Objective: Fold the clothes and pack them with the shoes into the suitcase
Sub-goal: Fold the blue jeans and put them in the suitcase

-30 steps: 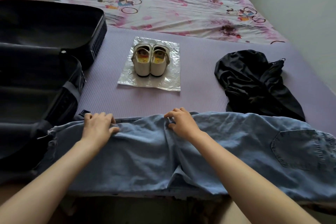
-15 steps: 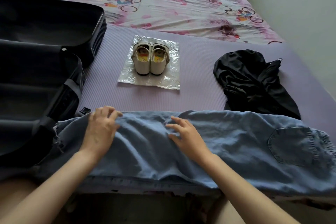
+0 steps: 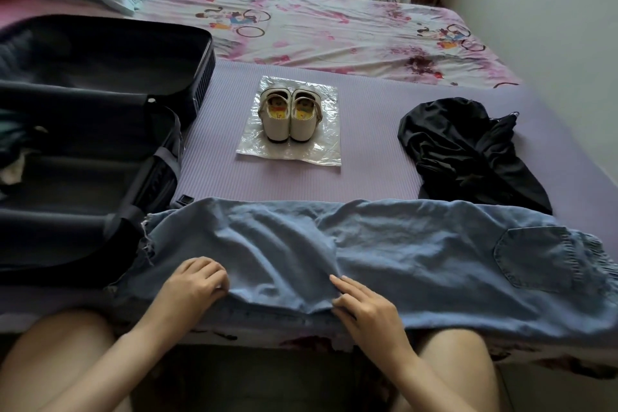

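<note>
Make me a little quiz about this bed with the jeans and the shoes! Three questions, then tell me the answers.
1. True or false: the white shoes stand on a clear plastic sheet.
2. What do the left hand and the right hand both touch? A) the black top B) the jeans C) the pillow
3. Fill in the gap: the suitcase on the person's left lies ___.

Key: 1 true; 2 B; 3 open.
</note>
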`<control>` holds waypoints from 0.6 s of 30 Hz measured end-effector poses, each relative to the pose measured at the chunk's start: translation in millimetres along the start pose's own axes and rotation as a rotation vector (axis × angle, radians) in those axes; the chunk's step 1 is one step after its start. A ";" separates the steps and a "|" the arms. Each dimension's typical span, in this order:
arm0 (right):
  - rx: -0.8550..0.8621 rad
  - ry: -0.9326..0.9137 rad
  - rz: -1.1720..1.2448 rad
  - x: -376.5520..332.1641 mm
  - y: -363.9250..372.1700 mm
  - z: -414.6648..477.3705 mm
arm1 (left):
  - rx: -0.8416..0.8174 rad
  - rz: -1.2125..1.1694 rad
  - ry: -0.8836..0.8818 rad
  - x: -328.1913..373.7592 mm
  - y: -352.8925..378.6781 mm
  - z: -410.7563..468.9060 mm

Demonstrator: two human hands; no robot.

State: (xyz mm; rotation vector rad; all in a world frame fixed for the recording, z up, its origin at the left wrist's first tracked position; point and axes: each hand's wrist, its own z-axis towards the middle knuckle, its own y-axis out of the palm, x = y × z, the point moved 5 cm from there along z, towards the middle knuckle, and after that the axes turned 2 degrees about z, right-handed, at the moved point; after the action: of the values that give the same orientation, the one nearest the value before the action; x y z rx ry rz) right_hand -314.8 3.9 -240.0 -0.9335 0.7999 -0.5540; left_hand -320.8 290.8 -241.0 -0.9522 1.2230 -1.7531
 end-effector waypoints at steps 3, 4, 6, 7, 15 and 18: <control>0.015 -0.009 0.054 -0.8 -1.7 -6.0 | 0.026 0.042 0.007 -15.9 -12.0 -14.3; -0.004 -0.039 0.051 -2.4 1.4 -9.3 | 0.022 0.051 0.005 -21.3 -13.3 -20.6; -0.061 -0.099 0.023 -5.6 11.8 -17.8 | -0.007 0.062 -0.004 -25.7 -11.5 -32.5; -0.082 -0.110 0.006 -6.5 16.8 -20.5 | -0.033 0.068 -0.009 -24.2 -8.2 -36.1; -0.145 -0.068 0.038 -8.6 18.2 -20.9 | -0.112 -0.043 -0.213 -18.2 -0.9 -41.6; -0.162 0.001 0.052 -19.4 15.2 -6.3 | -0.029 -0.140 -0.331 -22.3 -6.7 -46.9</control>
State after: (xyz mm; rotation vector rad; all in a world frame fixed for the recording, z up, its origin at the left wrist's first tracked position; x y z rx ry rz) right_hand -330.2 22.3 -248.5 -1.0579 0.8773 -0.4488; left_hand -354.6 329.8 -249.8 -1.3120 0.9903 -1.6048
